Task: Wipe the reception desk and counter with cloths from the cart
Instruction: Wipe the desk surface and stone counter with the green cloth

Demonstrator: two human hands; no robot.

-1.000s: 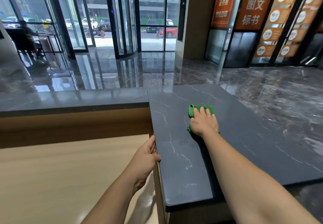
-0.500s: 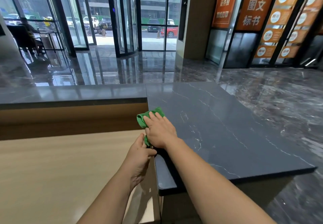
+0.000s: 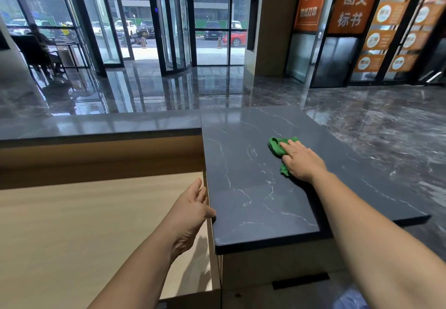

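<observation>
Pressing down on the green cloth, the right hand lies flat, fingers straight and spread over the fabric, right of centre on the dark marble counter. A bunch of cloth pokes out beyond the fingertips and a tail shows under the wrist.

The left hand holds nothing. It rests loosely open against the counter's left edge at lower centre, thumb up at the lip, looking like a brace.

Progress? Hard to call: the stone shows no wet streaks or dust lines, so wiped and unwiped parts cannot be told apart. By the look of it, this is mid-wipe on the counter slab. The long dark ledge across the middle left and the pale wooden desk at lower left probably remain to be done. No cart is in view.

Now the edges. The left side drops straight to the desk, right where the left hand sits. The near edge runs across the lower centre. The right edge slants away, overhanging the glossy floor. The cloth sits apart from all of them, nearest the right side, with dark stone showing all round it. That should leave room to sweep either way, though a long stroke rightward could carry the cloth off the overhang.
</observation>
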